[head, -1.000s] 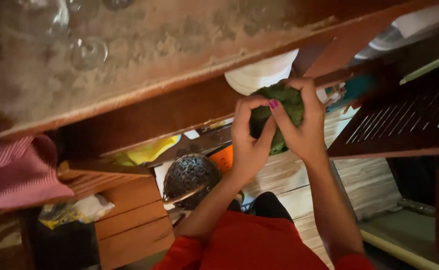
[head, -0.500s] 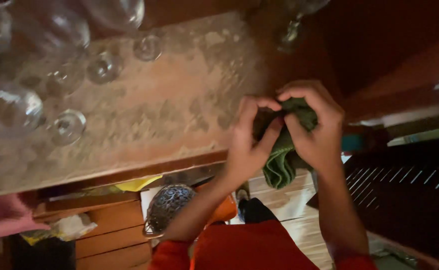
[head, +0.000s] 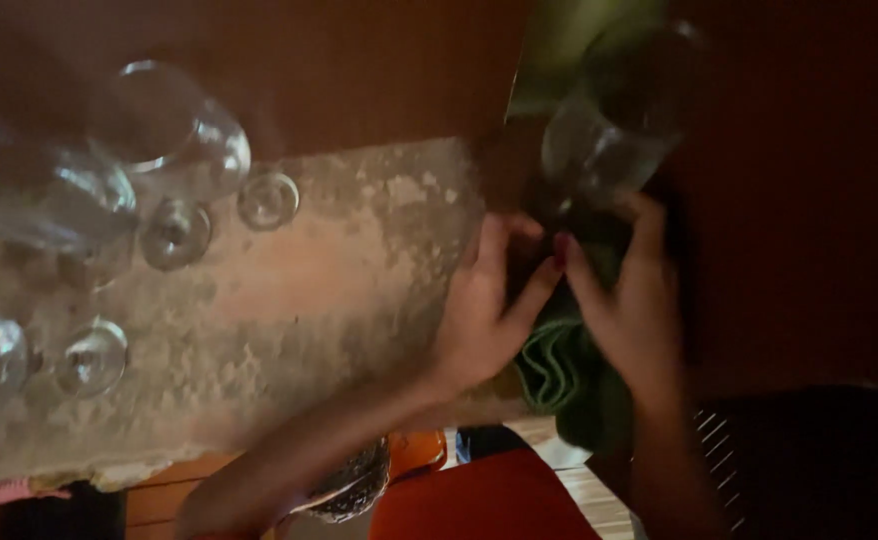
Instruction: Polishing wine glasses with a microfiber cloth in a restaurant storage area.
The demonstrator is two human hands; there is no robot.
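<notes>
My left hand [head: 484, 305] and my right hand [head: 627, 300] are together at the right end of a worn pale countertop [head: 299, 330], both closed on a folded green cloth [head: 564, 370]. The cloth bunches below and between my palms. Just above my fingers stands a clear wine glass [head: 609, 140], its bowl blurred. Whether the cloth wraps the glass's foot is hidden by my fingers.
Several clear wine glasses [head: 174, 150] stand at the left end of the countertop, with more [head: 94, 355] near the left edge. A dark wooden surface [head: 799, 200] fills the right. Below the counter sit a patterned round bowl [head: 354, 485] and a pink cloth [head: 4, 492].
The view has swung up over the countertop. My hands with the green cloth have moved up to a wine glass at the counter's right end.
</notes>
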